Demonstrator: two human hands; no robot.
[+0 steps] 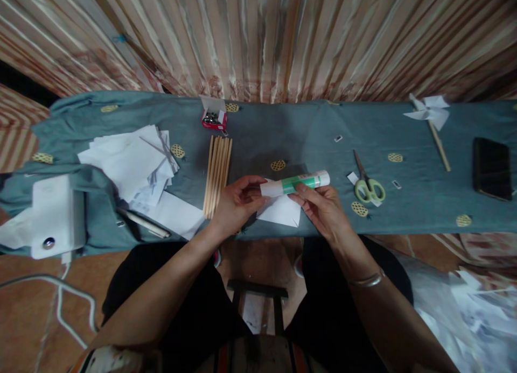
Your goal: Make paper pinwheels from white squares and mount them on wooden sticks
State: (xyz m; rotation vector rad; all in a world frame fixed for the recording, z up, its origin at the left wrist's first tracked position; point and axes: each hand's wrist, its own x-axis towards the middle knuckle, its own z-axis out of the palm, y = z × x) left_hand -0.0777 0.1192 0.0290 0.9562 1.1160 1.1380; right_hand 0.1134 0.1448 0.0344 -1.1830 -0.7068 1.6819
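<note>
- My left hand [238, 203] is closed around the white end of the glue stick [294, 183]. My right hand [323, 209] pinches its green middle part. The stick lies level between the 2 hands, above the near table edge.
- If my right fingers grip too lightly while the left hand pulls or twists, I think the stick can slip and fall toward my lap.
- Directly under both hands lies the folded white paper [280, 211]. Bare glue could touch it at a wrong place, or my wrists could push it off the cloth.
- Just left of my left hand lies the bundle of wooden sticks [218, 174]. A careless forearm may make them roll.
- Near, to the right of my right hand, are the scissors [367, 183]. A quick reach could hit the blades.
- Farther left is the loose paper pile [129, 160], which slides easily.
- Far beyond my left hand stands the open red box [214, 117]. I think a knock would spill its small metal pieces.
</note>
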